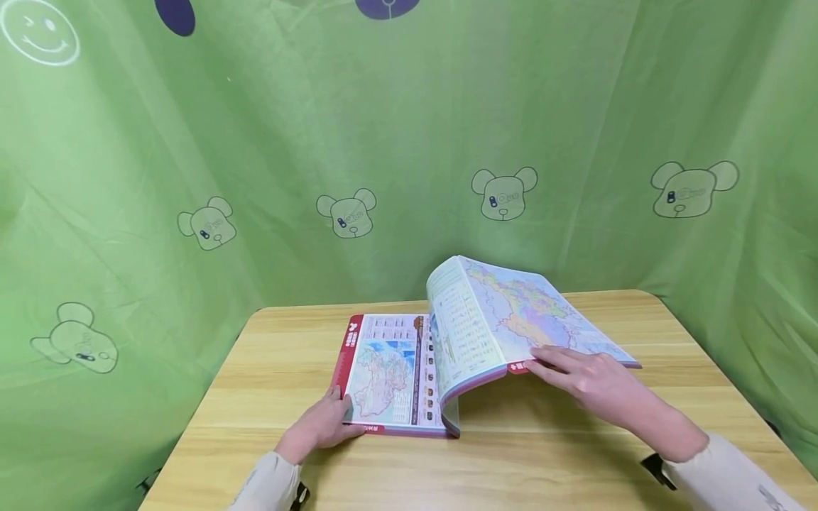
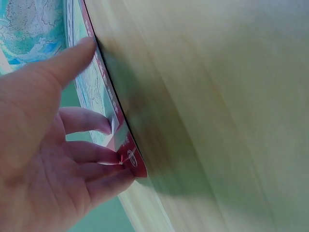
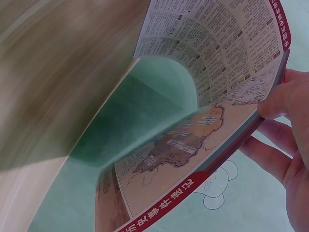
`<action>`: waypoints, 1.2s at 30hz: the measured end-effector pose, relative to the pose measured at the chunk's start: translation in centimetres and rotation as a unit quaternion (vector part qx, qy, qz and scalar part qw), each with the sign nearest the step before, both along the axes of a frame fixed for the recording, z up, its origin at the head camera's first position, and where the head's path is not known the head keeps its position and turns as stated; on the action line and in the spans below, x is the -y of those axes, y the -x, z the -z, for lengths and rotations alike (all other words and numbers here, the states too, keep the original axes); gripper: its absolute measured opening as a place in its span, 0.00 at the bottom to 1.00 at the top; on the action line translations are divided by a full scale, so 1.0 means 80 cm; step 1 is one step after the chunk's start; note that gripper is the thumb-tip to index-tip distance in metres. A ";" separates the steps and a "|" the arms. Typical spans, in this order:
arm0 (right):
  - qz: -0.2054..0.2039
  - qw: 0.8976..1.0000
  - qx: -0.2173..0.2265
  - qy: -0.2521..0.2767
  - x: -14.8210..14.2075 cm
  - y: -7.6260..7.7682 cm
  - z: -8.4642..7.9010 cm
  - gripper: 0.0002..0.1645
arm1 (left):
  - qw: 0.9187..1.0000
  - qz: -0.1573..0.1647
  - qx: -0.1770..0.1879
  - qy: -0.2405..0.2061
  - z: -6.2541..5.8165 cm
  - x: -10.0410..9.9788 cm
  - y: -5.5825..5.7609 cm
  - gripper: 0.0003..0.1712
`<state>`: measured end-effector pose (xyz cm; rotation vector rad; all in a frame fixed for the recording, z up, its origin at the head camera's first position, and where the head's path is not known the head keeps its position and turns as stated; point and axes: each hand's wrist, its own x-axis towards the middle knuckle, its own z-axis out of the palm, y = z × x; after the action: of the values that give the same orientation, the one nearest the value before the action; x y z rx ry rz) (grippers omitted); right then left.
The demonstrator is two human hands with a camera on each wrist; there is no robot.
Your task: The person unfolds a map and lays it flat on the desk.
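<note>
An atlas (image 1: 386, 372) lies open on the wooden table, with printed maps and red page edges. Its right-hand portion is raised and bent over, showing a colourful map (image 1: 533, 305) on top. The left hand (image 1: 326, 422) holds the near left corner, thumb along the bottom edge. In the left wrist view its fingers curl at the red corner (image 2: 134, 162). The right hand (image 1: 597, 383) pinches the near edge of the raised pages. From the right wrist view, the thumb presses the underside page (image 3: 183, 140), with fingers on the other face.
The light wooden table (image 1: 255, 369) has rounded far corners. A green curtain (image 1: 409, 128) printed with bear heads hangs behind it and along both sides. Dark straps (image 1: 658, 470) show near the sleeves.
</note>
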<state>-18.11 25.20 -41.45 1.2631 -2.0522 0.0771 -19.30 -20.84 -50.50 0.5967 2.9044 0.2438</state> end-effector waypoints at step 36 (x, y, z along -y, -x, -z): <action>0.015 1.000 -0.008 0.011 -0.026 -0.002 0.005 0.33 | 0.999 -0.035 0.034 -0.021 0.004 0.026 0.000 0.39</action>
<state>-17.92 27.27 -41.84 1.2158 -2.0512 0.0746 -19.31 -22.88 -50.84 0.4847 2.8637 0.3293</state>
